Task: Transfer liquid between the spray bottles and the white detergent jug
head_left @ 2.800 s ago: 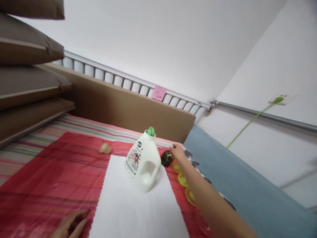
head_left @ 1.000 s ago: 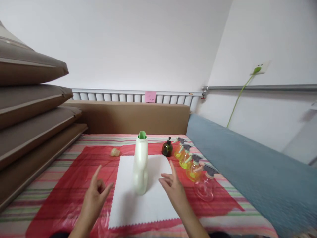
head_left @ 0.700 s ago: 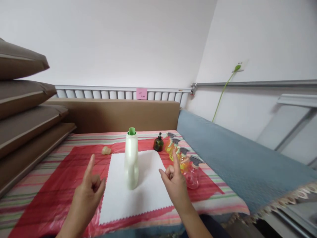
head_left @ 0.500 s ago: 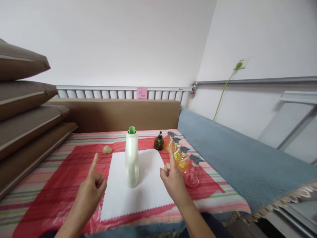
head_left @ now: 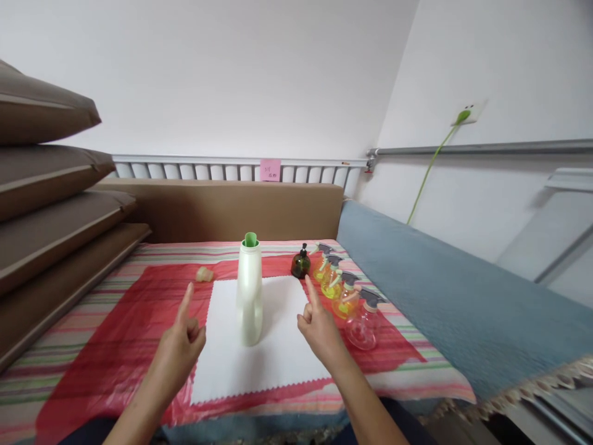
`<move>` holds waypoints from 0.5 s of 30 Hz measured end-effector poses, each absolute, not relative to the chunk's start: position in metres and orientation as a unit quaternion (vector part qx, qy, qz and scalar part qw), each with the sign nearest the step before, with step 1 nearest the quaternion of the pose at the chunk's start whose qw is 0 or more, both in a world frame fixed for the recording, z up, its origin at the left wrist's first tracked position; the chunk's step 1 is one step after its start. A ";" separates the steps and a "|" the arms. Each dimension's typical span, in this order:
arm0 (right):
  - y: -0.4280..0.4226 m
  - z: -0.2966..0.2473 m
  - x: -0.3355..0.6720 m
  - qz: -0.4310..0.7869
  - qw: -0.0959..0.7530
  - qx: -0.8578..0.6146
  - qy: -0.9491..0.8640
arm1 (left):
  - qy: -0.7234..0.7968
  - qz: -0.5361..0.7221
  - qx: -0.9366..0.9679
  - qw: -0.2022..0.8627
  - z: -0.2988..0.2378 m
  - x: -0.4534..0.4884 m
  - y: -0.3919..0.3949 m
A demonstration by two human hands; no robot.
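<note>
A pale green detergent jug (head_left: 250,290) with a bright green spout stands upright on a white zigzag-edged cloth (head_left: 282,364). To its left, my left hand (head_left: 183,340) is raised, index finger pointing up, thumb out and the other fingers curled; it holds nothing. On the jug's other side my right hand (head_left: 319,324) makes the same pointing shape, also holding nothing and apart from the jug. A cream cap (head_left: 204,274) lies beyond my left hand. Past my right hand are a dark green pump bottle (head_left: 301,264) and a clear pink spray bottle (head_left: 363,327).
Several spray bottles with yellow liquid (head_left: 346,301) form a row at the right. Red sheeting (head_left: 115,346) covers a striped cloth. Brown cushions (head_left: 55,216) are stacked at the left, and a padded brown board (head_left: 231,210) edges the back. A blue-covered ledge (head_left: 430,284) runs along the right.
The view has shifted slightly, so the scene sits a little to the right. My right fingertip has moved left, away from the spray bottles. Both hands keep their pointing shape; the jug has not moved.
</note>
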State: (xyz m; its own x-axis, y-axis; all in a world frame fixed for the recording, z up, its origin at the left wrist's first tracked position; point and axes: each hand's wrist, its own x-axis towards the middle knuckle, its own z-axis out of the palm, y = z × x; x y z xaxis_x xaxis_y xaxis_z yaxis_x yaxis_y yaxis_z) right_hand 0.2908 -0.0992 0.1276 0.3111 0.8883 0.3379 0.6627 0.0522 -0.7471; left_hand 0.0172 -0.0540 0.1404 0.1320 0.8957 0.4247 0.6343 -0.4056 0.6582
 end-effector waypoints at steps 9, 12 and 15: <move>-0.110 0.112 0.291 0.156 0.479 -0.646 -0.573 | 0.484 0.404 0.722 0.284 0.103 0.025 -0.042; -0.132 0.077 0.304 0.165 0.455 -0.650 -0.587 | 0.489 0.421 0.682 0.345 0.080 0.042 -0.035; -0.164 0.035 0.336 0.182 0.427 -0.690 -0.555 | 0.502 0.443 0.647 0.365 0.071 0.072 -0.026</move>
State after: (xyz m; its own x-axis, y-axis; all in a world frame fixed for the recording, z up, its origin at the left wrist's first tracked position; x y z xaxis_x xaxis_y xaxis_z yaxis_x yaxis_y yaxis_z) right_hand 0.3362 -0.1644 0.0350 0.3179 0.9215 0.2231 0.6105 -0.0189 -0.7918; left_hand 0.0723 -0.0261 0.0710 0.1032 0.9730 0.2062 0.3252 -0.2290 0.9175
